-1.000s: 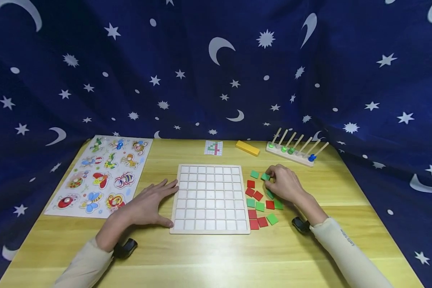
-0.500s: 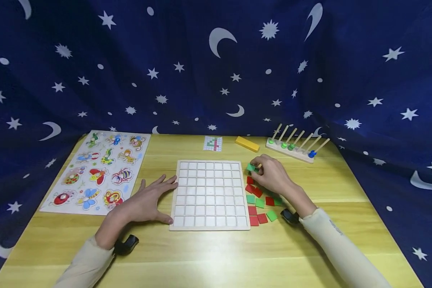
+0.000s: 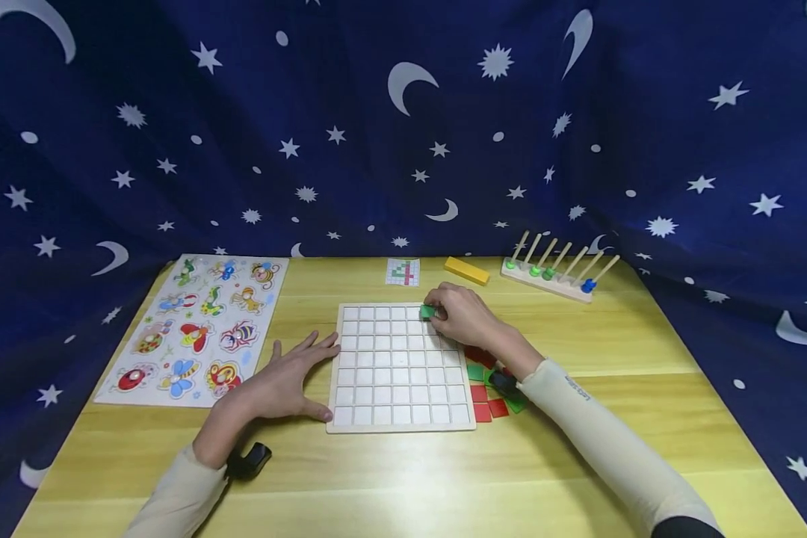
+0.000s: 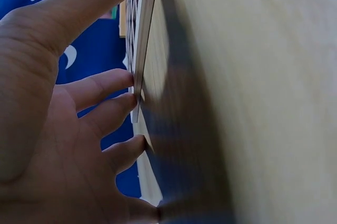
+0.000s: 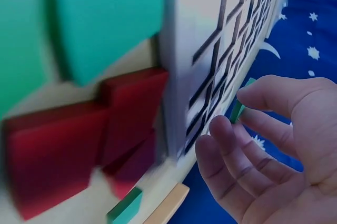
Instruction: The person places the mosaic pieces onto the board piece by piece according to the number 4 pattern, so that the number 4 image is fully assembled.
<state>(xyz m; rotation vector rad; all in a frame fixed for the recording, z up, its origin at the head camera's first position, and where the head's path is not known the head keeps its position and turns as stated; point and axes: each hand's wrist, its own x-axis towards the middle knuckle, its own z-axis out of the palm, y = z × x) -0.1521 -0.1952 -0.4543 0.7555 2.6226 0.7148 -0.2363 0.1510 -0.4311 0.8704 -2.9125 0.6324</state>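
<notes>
The right hand (image 3: 462,317) is over the far right corner of the grid board (image 3: 390,388) and pinches a green tile (image 3: 427,311) between thumb and fingertips, so its grip is clamped on this tile; the tile is just above the top row of cells, near the board's far edge. In the right wrist view the same tile (image 5: 238,109) shows as a thin green edge at the fingertips, close beside the board (image 5: 221,34). The left hand (image 3: 284,381) lies flat on the surface (image 3: 403,478) with straight, spread fingers; its fingertips touch the left edge of the board, and the left wrist view shows the fingers (image 4: 105,84) against that edge, so this grip is apart and holds nothing. Red and green tiles (image 3: 483,391) lie on the surface just right of the board, partly hidden under the right forearm. An insect puzzle (image 3: 198,329) lies at the left. Behind the board are a small pattern card (image 3: 403,272), a yellow block (image 3: 467,270) and a peg rack (image 3: 557,272).
</notes>
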